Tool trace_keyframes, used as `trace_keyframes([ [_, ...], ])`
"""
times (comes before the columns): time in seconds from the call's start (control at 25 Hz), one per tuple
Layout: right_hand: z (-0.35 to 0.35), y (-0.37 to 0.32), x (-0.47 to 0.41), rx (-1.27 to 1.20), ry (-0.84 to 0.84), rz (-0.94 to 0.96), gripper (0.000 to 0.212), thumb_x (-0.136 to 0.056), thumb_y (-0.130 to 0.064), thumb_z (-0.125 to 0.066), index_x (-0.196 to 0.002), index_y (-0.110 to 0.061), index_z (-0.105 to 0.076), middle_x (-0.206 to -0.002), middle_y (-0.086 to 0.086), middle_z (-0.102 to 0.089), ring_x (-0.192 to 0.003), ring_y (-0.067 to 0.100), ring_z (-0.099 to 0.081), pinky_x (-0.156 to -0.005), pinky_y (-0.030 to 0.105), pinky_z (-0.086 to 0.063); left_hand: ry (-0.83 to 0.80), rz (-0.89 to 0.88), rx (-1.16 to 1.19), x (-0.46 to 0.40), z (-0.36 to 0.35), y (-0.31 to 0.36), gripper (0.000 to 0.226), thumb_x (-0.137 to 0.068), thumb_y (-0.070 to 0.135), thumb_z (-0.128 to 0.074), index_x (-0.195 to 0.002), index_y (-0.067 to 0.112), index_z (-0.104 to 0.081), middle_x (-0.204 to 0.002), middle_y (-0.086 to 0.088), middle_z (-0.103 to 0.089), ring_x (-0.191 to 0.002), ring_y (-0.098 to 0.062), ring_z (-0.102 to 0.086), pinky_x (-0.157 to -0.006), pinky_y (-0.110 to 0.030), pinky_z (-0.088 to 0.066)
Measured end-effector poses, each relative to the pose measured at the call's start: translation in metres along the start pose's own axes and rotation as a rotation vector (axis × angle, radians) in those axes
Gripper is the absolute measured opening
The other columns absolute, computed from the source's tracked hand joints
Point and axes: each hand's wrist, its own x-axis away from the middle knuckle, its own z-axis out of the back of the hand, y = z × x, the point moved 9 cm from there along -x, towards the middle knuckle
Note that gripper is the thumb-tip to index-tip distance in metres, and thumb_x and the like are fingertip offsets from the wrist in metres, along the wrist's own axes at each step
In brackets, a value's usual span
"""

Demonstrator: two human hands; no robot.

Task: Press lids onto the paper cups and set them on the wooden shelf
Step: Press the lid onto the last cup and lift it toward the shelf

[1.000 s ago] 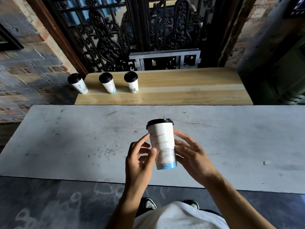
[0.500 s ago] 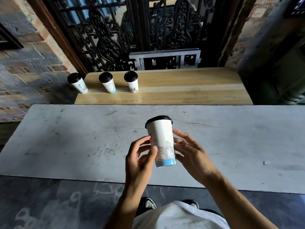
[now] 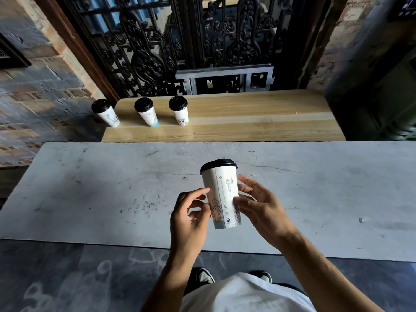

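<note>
While three lidded cups [image 3: 144, 111] are already standing in a row at the left end of the shelf [image 3: 247, 118], I am holding a fourth cup [image 3: 221, 197] up over the desk [image 3: 90, 188], its black lid [image 3: 218, 165] looking seated all round, though I cannot see the far rim. My left hand [image 3: 188, 218] is pinching the cup's lower side between thumb and curled fingers, and my right hand [image 3: 261, 207] is cradling the other side with thumb on the paper and fingers loosely spread behind it. No more loose cups or lids are showing on the desk, so I am judging this to be the last one in sight, with only the carry to the shelf left. Compared with a second ago, I am turning the cup: the printed seam and small symbols are now facing me where a sketch was showing, and the cup is leaning a little more to the left.
</note>
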Motion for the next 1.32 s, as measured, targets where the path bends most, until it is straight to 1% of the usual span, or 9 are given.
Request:
trace_keyframes([
  [0.12, -0.005, 0.001, 0.001, -0.016, -0.018, -0.011, 0.08, -0.074, 0.0, -0.073, -0.149, 0.001, -0.044, -0.135, 0.028, -0.066, -0.128, 0.045, -0.061, -0.112, 0.051, -0.046, 0.01, -0.035, -0.013, 0.0, -0.001, 0.005, 0.046, -0.086, 0.0, -0.058, -0.105, 0.038, -0.075, -0.111, -0.001, -0.067, -0.088, -0.016, -0.069, -0.07, -0.037, -0.065],
  [0.24, -0.013, -0.004, 0.004, -0.001, -0.093, 0.015, 0.059, -0.083, 0.002, -0.068, -0.14, 0.001, -0.056, -0.131, 0.025, -0.069, -0.118, 0.036, -0.067, -0.102, 0.044, -0.053, 0.04, 0.012, 0.037, 0.0, -0.001, 0.003, 0.031, -0.088, 0.016, -0.064, -0.103, 0.041, -0.073, -0.114, -0.002, -0.071, -0.092, -0.013, -0.071, -0.072, -0.027, -0.061],
  [0.32, -0.012, -0.003, 0.004, -0.018, -0.091, 0.008, 0.052, -0.086, 0.002, -0.066, -0.137, -0.002, -0.059, -0.121, 0.02, -0.072, -0.107, 0.032, -0.068, -0.091, 0.038, -0.054, 0.027, 0.055, 0.087, 0.003, -0.003, -0.001, 0.02, -0.088, 0.03, -0.069, -0.107, 0.036, -0.072, -0.112, 0.0, -0.074, -0.096, -0.014, -0.073, -0.075, -0.026, -0.06],
  [0.44, -0.006, -0.001, 0.003, -0.074, -0.073, -0.009, 0.056, -0.084, 0.0, -0.064, -0.139, -0.009, -0.056, -0.11, 0.015, -0.075, -0.098, 0.028, -0.07, -0.084, 0.035, -0.057, 0.015, 0.086, 0.134, 0.005, -0.008, -0.001, 0.031, -0.082, 0.043, -0.075, -0.11, 0.031, -0.071, -0.108, 0.004, -0.076, -0.1, -0.017, -0.074, -0.074, -0.021, -0.059],
  [0.72, 0.005, 0.0, 0.002, -0.011, -0.081, -0.009, 0.071, -0.078, 0.004, -0.071, -0.144, -0.016, -0.055, -0.116, 0.017, -0.071, -0.105, 0.033, -0.068, -0.096, 0.046, -0.053, 0.0, 0.094, 0.114, 0.006, -0.015, 0.0, 0.031, -0.082, 0.046, -0.075, -0.11, 0.036, -0.07, -0.108, 0.01, -0.077, -0.098, -0.017, -0.075, -0.073, -0.024, -0.06],
  [0.92, 0.02, -0.003, 0.002, 0.015, -0.071, 0.002, 0.065, -0.078, 0.003, -0.073, -0.14, -0.014, -0.058, -0.119, 0.018, -0.07, -0.108, 0.032, -0.07, -0.093, 0.041, -0.058, -0.005, 0.122, 0.128, 0.008, -0.029, -0.001, 0.03, -0.081, 0.045, -0.074, -0.11, 0.038, -0.07, -0.107, 0.015, -0.078, -0.094, -0.013, -0.076, -0.068, -0.019, -0.058],
  [1.04, 0.025, -0.006, 0.001, 0.124, -0.084, 0.018, 0.054, -0.08, -0.004, -0.073, -0.133, -0.012, -0.066, -0.126, 0.02, -0.071, -0.116, 0.033, -0.07, -0.099, 0.042, -0.056, -0.04, 0.138, 0.133, 0.01, -0.039, -0.005, 0.032, -0.082, 0.03, -0.074, -0.113, 0.036, -0.068, -0.111, 0.019, -0.076, -0.095, -0.008, -0.075, -0.064, -0.016, -0.057],
  [1.16, 0.032, -0.007, -0.004, 0.273, -0.091, -0.025, 0.053, -0.084, -0.007, -0.077, -0.134, -0.018, -0.066, -0.118, 0.015, -0.076, -0.109, 0.027, -0.073, -0.088, 0.032, -0.059, -0.103, 0.181, 0.082, 0.01, -0.05, -0.013, 0.047, -0.08, 0.012, -0.071, -0.119, 0.037, -0.064, -0.116, 0.02, -0.074, -0.102, -0.004, -0.073, -0.069, -0.02, -0.06],
  [1.32, 0.035, -0.002, -0.023, 0.408, -0.197, -0.144, 0.066, -0.086, -0.012, -0.08, -0.145, -0.024, -0.053, -0.115, 0.02, -0.077, -0.107, 0.036, -0.073, -0.093, 0.041, -0.061, -0.09, 0.232, -0.049, 0.003, -0.057, -0.027, 0.056, -0.078, 0.008, -0.073, -0.12, 0.043, -0.06, -0.117, 0.01, -0.074, -0.107, -0.005, -0.071, -0.078, -0.03, -0.063],
])
